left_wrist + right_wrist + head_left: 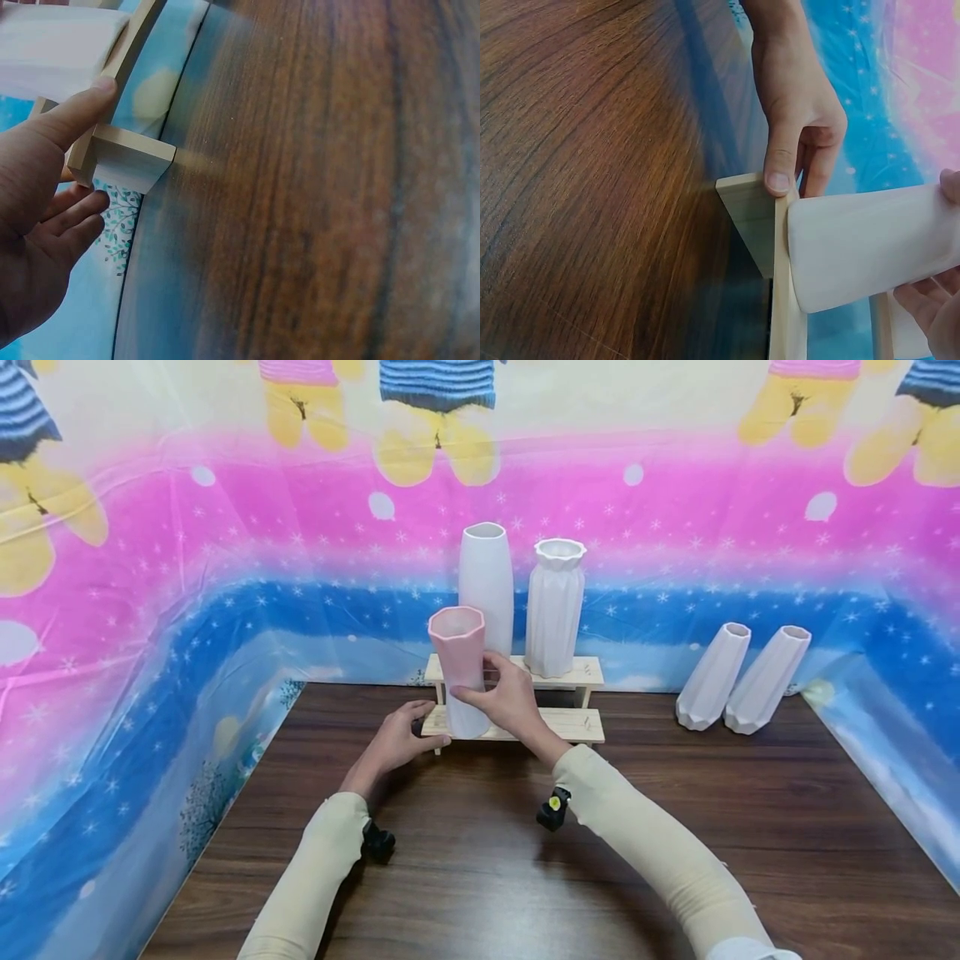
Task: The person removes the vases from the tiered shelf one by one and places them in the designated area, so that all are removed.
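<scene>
A vase point(459, 664), pink at its faceted mouth and fading to white below, stands at the left end of the lower step of a two-step wooden rack point(570, 724). My right hand point(516, 700) grips its middle from the right, thumb in front. My left hand point(397, 739) holds the left end of that step; in the left wrist view its thumb point(86, 109) lies along the board's front, the other fingers behind. In the right wrist view the vase's white lower part point(870, 244) meets the step point(781, 262), tilted slightly.
On the upper step stand a tall smooth white vase point(487, 572) and a fluted white vase point(555, 610) with a flared rim. Two leaning white faceted vases point(712, 681) are side by side at the right back of the brown wooden table point(480, 877). A printed cloth point(322, 527) hangs behind.
</scene>
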Demonstrator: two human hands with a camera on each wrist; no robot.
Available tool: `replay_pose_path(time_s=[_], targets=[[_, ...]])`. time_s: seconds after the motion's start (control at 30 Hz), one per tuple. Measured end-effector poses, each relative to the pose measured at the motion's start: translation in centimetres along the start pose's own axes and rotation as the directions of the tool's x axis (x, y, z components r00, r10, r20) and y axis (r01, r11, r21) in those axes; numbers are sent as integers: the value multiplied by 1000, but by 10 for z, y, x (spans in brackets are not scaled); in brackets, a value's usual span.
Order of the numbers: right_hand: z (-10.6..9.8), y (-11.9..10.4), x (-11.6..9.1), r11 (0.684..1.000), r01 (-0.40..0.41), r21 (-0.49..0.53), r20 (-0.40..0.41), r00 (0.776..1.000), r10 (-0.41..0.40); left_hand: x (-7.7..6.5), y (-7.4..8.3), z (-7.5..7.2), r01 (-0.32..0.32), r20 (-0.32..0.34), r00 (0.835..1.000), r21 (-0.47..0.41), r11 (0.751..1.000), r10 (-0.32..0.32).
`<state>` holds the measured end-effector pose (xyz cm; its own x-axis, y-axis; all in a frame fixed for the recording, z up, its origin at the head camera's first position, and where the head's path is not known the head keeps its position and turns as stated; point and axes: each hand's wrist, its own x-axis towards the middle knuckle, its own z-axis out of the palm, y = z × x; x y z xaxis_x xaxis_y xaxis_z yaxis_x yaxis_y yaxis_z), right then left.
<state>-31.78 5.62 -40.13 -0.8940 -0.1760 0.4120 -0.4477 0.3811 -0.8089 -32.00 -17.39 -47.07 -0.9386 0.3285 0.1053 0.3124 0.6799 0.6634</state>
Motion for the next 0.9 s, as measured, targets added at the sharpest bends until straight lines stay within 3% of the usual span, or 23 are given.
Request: replay_pose_path(time_s=[0.43,0.9], targets=[[-3,0,-1,999,29,-31,17,999,-28,0,0,-3,-14,4,1000,1,1000,14],[-27,-10,-17,1000,-22,-1,25,999,22,3,0,0,15,-5,1000,17,1000,-15]])
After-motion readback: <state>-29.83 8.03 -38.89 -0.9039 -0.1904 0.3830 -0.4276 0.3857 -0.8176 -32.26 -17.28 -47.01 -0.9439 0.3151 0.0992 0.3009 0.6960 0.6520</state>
